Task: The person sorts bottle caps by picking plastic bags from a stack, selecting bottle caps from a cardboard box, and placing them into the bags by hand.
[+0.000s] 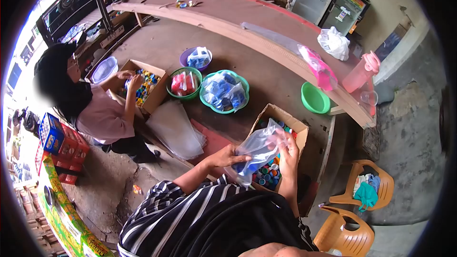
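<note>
A clear plastic bag (258,148) with some blue caps at its bottom is stretched between my two hands. My left hand (223,157) is closed on the bag's left side. On the upper right side, my right hand (286,151) holds the bag near its mouth, fingers bent against the plastic. Under and behind the bag stands a cardboard box (301,131) of mixed bottle caps (267,177), partly hidden by the bag and my right hand.
Left of the box lie flat plastic bags (176,128). Beyond them are a teal basin (247,90), a green basin (175,94) and a purple basin (184,57). Another person (102,109) handles caps at a second box (159,88). A green bowl (315,99) sits right.
</note>
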The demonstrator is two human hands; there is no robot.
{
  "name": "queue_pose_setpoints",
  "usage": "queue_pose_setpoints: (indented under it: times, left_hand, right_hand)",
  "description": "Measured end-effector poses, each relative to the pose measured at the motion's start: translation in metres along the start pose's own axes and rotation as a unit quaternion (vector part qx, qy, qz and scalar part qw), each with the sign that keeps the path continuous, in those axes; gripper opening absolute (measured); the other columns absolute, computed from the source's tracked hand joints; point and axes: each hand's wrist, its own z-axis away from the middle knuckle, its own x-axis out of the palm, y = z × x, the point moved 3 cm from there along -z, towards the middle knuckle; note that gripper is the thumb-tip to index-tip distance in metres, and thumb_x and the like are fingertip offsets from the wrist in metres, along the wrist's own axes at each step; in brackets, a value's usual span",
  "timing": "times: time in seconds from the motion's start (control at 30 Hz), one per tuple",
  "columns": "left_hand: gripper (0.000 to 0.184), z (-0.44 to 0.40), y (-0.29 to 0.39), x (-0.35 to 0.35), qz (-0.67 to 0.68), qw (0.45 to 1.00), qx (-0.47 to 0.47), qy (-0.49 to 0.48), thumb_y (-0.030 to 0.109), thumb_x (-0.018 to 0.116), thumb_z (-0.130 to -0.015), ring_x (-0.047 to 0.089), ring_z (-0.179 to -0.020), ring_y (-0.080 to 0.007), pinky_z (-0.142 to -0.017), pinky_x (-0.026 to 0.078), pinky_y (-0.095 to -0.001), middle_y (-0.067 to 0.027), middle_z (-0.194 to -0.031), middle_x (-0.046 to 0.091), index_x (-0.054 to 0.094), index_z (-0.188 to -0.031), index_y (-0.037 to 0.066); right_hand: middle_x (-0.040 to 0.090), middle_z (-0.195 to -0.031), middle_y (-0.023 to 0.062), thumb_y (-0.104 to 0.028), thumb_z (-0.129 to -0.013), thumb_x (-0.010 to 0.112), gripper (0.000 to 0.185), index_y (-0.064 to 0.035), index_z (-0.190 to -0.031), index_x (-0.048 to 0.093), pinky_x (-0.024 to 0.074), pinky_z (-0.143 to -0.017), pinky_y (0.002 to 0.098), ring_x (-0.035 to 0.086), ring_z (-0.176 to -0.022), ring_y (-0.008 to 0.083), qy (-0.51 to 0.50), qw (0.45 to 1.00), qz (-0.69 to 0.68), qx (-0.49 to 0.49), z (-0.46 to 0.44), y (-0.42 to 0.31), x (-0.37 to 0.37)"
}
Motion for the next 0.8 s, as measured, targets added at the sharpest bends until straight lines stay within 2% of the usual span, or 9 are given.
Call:
queue_pose_setpoints:
  times: [0.03,0.1,0.2,0.23,0.43,0.57,0.6,0.73,0.8]
  left_hand:
    - [0.038,0.007,0.002,0.001,0.040,0.998,0.053,0.001,0.018,0.076,-0.089,0.061,-0.097,-0.0112,-0.085,0.051,-0.0316,-0.0041,-0.104,0.070,0.063,-0.119,-0.002]
    - [0.050,0.010,-0.010,-0.004,0.059,0.992,0.114,-0.017,0.004,0.078,-0.083,0.059,-0.106,-0.0132,-0.098,0.046,-0.0312,-0.0053,-0.112,0.068,0.056,-0.128,-0.002]
    - [0.049,0.021,-0.024,-0.020,0.067,0.994,0.088,-0.013,0.005,0.080,-0.081,0.057,-0.104,-0.0122,-0.096,0.047,-0.0304,-0.0027,-0.114,0.066,0.059,-0.125,0.000]
    - [0.050,0.026,-0.028,-0.027,0.063,0.995,0.072,0.000,0.004,0.079,-0.082,0.057,-0.106,-0.0119,-0.097,0.046,-0.0304,-0.0026,-0.115,0.066,0.058,-0.127,0.000]
    - [0.053,0.047,-0.032,-0.051,0.108,0.990,0.088,0.011,0.008,0.078,-0.084,0.057,-0.107,-0.0121,-0.097,0.046,-0.0303,-0.0037,-0.115,0.066,0.055,-0.131,-0.002]
    - [0.048,0.049,-0.045,-0.072,0.088,0.995,0.038,0.018,0.011,0.078,-0.085,0.060,-0.102,-0.0123,-0.093,0.048,-0.0311,-0.0035,-0.110,0.068,0.059,-0.127,-0.001]
    - [0.046,0.050,-0.045,-0.077,0.092,0.995,0.024,0.021,0.012,0.078,-0.085,0.060,-0.101,-0.0121,-0.092,0.048,-0.0310,-0.0034,-0.109,0.069,0.060,-0.125,-0.001]
    - [0.040,0.047,-0.050,-0.101,0.068,0.997,0.038,0.030,0.015,0.079,-0.084,0.060,-0.098,-0.0114,-0.091,0.048,-0.0309,-0.0029,-0.104,0.070,0.065,-0.119,0.001]
    - [0.041,0.043,-0.053,-0.112,0.044,0.998,0.042,0.020,0.015,0.080,-0.084,0.060,-0.099,-0.0115,-0.092,0.048,-0.0314,-0.0027,-0.105,0.070,0.065,-0.119,0.001]
  right_hand:
    - [0.070,-0.106,0.0131,-0.009,-0.103,0.048,0.029,0.0001,-0.129,0.055,0.0542,-0.079,0.0297,0.069,-0.090,0.0189,0.005,1.000,-0.014,0.013,-0.001,0.002,0.005]
    - [0.069,-0.105,0.0132,-0.009,-0.103,0.048,0.028,-0.0004,-0.128,0.055,0.0548,-0.077,0.0300,0.069,-0.087,0.0189,0.009,1.000,-0.011,0.015,-0.008,0.004,0.015]
    - [0.069,-0.106,0.0144,-0.008,-0.102,0.048,0.028,-0.0001,-0.129,0.055,0.0551,-0.077,0.0308,0.069,-0.087,0.0199,0.007,1.000,-0.021,0.017,-0.015,0.006,0.034]
    - [0.069,-0.106,0.0162,-0.015,-0.101,0.054,0.032,0.0004,-0.129,0.055,0.0547,-0.078,0.0326,0.068,-0.087,0.0207,0.011,1.000,-0.024,0.014,-0.018,0.007,0.039]
    - [0.069,-0.108,0.0153,-0.013,-0.103,0.050,0.030,0.0010,-0.130,0.054,0.0561,-0.080,0.0325,0.069,-0.088,0.0206,0.022,0.999,-0.019,0.022,-0.025,0.017,0.066]
    - [0.060,-0.125,0.0181,-0.008,-0.100,0.055,0.044,-0.0015,-0.141,0.041,0.0537,-0.088,0.0345,0.067,-0.101,0.0241,0.024,0.997,-0.073,0.018,-0.026,0.030,0.078]
    - [0.053,-0.135,0.0185,-0.006,-0.097,0.059,0.055,-0.0034,-0.146,0.033,0.0509,-0.094,0.0352,0.063,-0.110,0.0259,-0.007,0.996,-0.083,0.024,-0.027,0.036,0.078]
    - [0.053,-0.137,0.0187,-0.001,-0.085,0.074,0.086,-0.0078,-0.153,0.021,0.0513,-0.094,0.0335,0.058,-0.117,0.0209,-0.050,0.988,-0.065,0.134,-0.014,0.071,0.091]
    - [0.060,-0.127,0.0176,0.004,-0.084,0.072,0.080,-0.0058,-0.150,0.029,0.0525,-0.091,0.0310,0.061,-0.111,0.0191,-0.059,0.985,-0.034,0.157,-0.005,0.083,0.099]
